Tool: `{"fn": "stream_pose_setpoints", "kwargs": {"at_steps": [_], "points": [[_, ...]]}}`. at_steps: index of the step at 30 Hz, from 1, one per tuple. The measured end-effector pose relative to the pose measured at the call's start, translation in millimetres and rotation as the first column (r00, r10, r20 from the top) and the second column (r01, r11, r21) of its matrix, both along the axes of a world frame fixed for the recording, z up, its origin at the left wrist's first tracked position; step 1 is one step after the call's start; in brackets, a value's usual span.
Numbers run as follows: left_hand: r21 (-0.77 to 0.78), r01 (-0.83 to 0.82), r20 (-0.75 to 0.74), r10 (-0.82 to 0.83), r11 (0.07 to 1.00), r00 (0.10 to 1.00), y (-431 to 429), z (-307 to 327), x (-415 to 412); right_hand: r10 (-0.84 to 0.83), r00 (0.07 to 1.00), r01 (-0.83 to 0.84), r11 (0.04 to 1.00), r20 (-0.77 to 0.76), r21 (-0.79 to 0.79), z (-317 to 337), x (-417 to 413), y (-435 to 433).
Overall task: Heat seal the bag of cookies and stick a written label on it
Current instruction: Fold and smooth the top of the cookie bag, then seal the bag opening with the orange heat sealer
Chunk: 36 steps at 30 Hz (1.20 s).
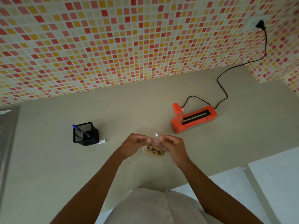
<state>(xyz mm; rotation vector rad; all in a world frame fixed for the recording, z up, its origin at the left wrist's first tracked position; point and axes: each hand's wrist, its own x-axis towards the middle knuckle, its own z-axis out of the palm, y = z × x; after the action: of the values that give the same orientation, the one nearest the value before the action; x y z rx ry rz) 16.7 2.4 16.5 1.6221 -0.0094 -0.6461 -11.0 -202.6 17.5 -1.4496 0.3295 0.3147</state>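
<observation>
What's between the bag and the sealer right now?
Nothing visible. The left hand and right hand pinch the bag. The sealer sits ahead to the right, lid up, with only counter between. The pen holder is off left, out of the path.

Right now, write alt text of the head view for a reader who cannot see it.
The left hand and right hand pinch the top of a clear bag of cookies over a grey counter. An orange heat sealer sits to the right, a mesh pen holder to the left.
</observation>
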Motion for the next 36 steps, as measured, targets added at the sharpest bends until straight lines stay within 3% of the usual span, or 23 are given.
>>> {"fn": "stream_pose_setpoints", "kwargs": {"at_steps": [6,21,27,32,36], "points": [[-0.141,-0.048,-0.046,0.042,0.989,0.998,-27.4,27.6,-3.3,-0.120,0.993,0.120,0.990,-0.001,0.071,39.5,1.0,-21.9],[-0.300,-0.153,-0.236,0.082,0.942,0.968,-142.4,19.9,-16.1,-0.317,0.946,0.317,0.948,-0.070,-0.008,40.0,-16.5,-114.7],[-0.244,-0.173,-0.180,0.131,0.954,0.975,-202.9,16.7,3.1,-0.227,0.970,0.229,0.973,-0.089,0.015,33.0,12.6,-183.1],[-0.192,-0.363,-0.210,0.323,0.912,0.923,-247.0,5.8,12.5,-0.111,0.991,0.108,0.993,-0.079,-0.045,22.2,45.0,-224.3],[-0.169,-0.547,-0.281,0.492,0.820,0.824,-274.2,0.1,13.6,-0.002,0.996,-0.007,0.994,-0.087,-0.108,12.4,70.0,-241.8]]}}
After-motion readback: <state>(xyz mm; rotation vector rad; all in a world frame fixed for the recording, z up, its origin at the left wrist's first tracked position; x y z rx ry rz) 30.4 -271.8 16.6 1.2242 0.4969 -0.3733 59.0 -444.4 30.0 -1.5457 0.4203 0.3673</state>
